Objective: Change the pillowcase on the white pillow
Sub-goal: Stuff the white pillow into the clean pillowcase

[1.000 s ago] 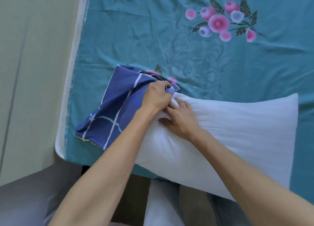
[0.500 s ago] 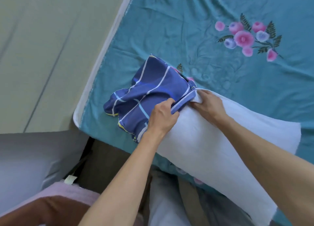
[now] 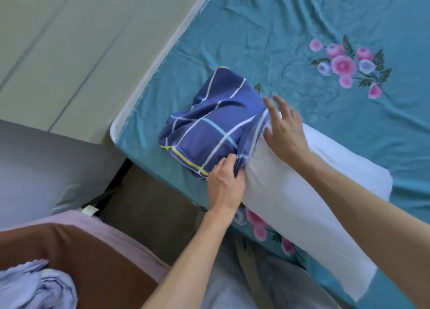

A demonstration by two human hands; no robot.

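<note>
Lying across the near edge of the bed, the white pillow runs from the middle of the view down to the lower right. Its upper left end is inside the blue pillowcase, which has white, light blue and yellow lines in a check pattern. Most of the pillowcase is bunched up loosely past that end of the pillow, and only a short part of the pillow is covered.

The left hand is at the near side of the pillow, and its fingers are curled and pinch the open edge of the pillowcase where the blue cloth meets the white pillow. The right hand is on the far side, at the same edge of the cloth. Its fingers are spread and nearly straight, the palm is on top of the pillow, and it does not hold anything; the fingertips look a little blurred.

The bed has a teal sheet with pink and purple flowers printed on it. At the lower left there is a brown surface with a pale pink edge, and a crumpled light purple cloth lies in the corner. A grey surface is at the left, below the pale floor.
</note>
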